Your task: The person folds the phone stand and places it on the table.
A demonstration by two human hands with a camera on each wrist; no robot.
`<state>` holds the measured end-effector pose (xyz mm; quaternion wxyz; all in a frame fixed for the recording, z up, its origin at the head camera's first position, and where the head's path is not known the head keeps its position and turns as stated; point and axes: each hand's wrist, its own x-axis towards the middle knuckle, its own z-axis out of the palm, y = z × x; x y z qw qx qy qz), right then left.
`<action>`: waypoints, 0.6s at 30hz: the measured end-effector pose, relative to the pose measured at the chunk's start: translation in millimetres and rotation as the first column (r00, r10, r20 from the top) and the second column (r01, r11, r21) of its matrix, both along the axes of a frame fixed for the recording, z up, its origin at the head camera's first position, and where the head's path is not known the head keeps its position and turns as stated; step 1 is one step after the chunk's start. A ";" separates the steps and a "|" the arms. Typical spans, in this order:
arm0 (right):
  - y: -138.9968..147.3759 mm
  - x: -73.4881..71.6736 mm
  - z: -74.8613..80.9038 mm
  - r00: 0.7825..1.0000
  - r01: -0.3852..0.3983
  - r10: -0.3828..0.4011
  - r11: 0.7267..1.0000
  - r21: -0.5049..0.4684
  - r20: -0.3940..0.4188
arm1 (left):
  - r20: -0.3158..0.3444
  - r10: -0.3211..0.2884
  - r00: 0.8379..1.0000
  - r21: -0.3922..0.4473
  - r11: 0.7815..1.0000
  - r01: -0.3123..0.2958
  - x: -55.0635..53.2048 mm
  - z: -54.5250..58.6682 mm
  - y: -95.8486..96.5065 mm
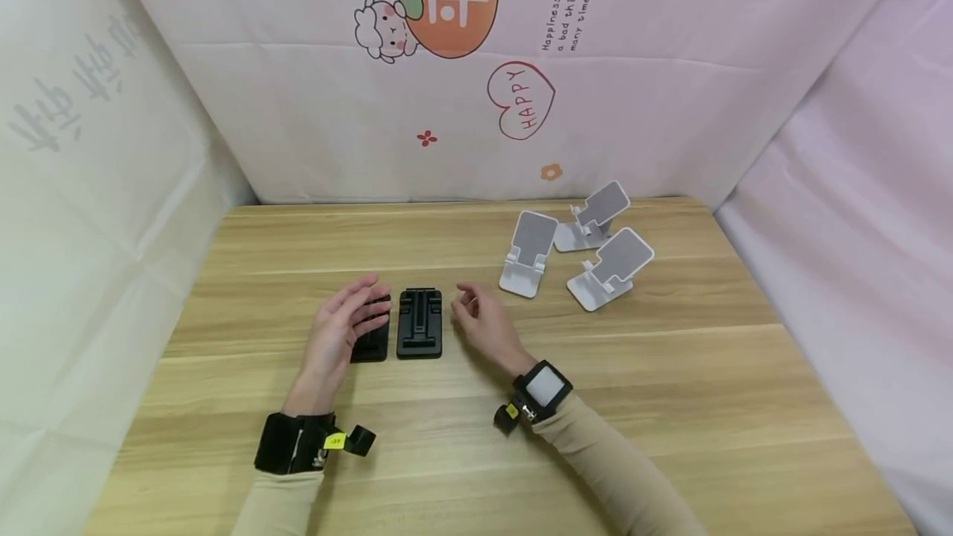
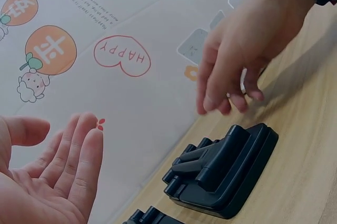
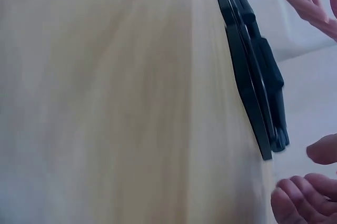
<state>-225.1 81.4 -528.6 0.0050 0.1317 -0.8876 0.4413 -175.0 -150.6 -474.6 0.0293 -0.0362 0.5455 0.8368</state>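
At the left of the pale wood-grain worktop (image 1: 447,470), the left hand (image 1: 341,325) hovers over a flat, folded, black rectangular phone stand (image 1: 370,347), its fingers straight and a little spread, pinching nothing. Just beside that, a second black rectangular phone stand (image 1: 420,324) lies folded, its hinged parts uppermost, with neither hand gripping it. Next comes the right hand (image 1: 487,325), its fingers loosely bent and the thumb apart from them, holding nothing. Farther right are three white phone stands with grey pads, all unfolded: one at the left (image 1: 530,251), one behind (image 1: 600,207) and one nearer (image 1: 615,266). Judged from how they lie, opening up looks done on the white three and not done on the black pair; whether the pair is waiting or finished as it is, I cannot tell. The head view alone shows all five stands together, though the left hand hides much of the first black one; the left wrist view shows the left palm and the raised ribs of one black stand, while the right wrist view gives a black stand's stacked layers edge-on, which of the two being unclear
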 end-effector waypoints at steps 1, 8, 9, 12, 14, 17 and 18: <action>2.7 -0.9 1.5 1.000 0.005 -0.005 1.000 -0.008 -0.008 | 0.003 0.004 1.000 -0.003 1.000 -0.004 0.0 -0.2 0.4; 24.7 -12.0 16.5 0.975 0.051 -0.055 0.998 -0.023 -0.217 | 0.004 0.002 1.000 -0.017 1.000 -0.002 0.0 -0.6 1.4; 27.7 -14.7 18.2 0.960 0.069 -0.070 0.998 -0.016 -0.270 | -0.001 -0.003 1.000 -0.016 1.000 0.003 0.1 -0.8 1.2; 36.6 -23.4 22.8 0.896 0.133 -0.129 0.991 -0.021 -0.424 | -0.004 -0.023 1.000 -0.010 1.000 0.023 0.6 -1.9 0.9; 42.1 -29.8 24.7 0.853 0.177 -0.172 0.984 -0.036 -0.494 | 0.005 -0.027 1.000 -0.007 1.000 0.027 1.2 -2.7 1.3; 50.4 -38.1 27.7 0.810 0.224 -0.226 0.972 -0.071 -0.540 | 0.023 -0.022 0.999 -0.008 1.000 0.022 1.6 -4.1 2.4; 53.1 -40.3 29.0 0.803 0.243 -0.245 0.967 -0.077 -0.543 | 0.026 -0.023 0.999 -0.011 1.000 0.023 1.5 -4.6 2.9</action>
